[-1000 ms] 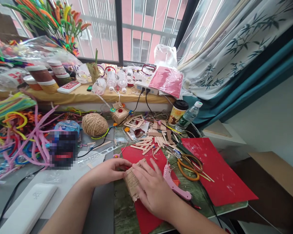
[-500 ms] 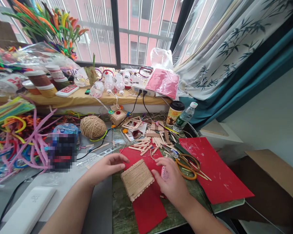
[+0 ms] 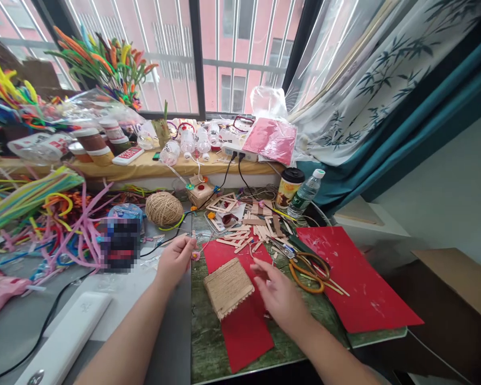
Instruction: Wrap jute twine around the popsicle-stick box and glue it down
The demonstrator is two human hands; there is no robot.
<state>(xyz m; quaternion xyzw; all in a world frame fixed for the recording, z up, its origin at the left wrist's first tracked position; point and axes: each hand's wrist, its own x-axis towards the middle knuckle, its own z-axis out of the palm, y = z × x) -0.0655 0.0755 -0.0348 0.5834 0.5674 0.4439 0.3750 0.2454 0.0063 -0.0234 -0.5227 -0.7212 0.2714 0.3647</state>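
My left hand (image 3: 177, 260) is closed, fingertips pressed together, left of a small box (image 3: 229, 287); what it pinches, if anything, I cannot make out. A small pink flower-like piece (image 3: 195, 256) lies just beside its fingertips. The box has a twine-covered top and a scalloped edge of craft sticks, and rests tilted on a red sheet (image 3: 248, 342). My right hand (image 3: 282, 294) is open, fingers stretched out, close to the box's right side. Loose craft sticks (image 3: 240, 238) lie beyond both hands.
A twine ball (image 3: 164, 209) and pipe cleaners (image 3: 84, 230) are at left. Scissors (image 3: 310, 272), a bottle (image 3: 305, 193) and a lidded cup (image 3: 289, 188) stand or lie at right. A pink glue gun (image 3: 2, 297) and a white power bank-like block (image 3: 70, 337) are near the front left.
My left hand has moved left, away from the box, and its fingers have closed. My right hand stays near the box, and the pink piece by its palm is out of sight. The view has shifted left.
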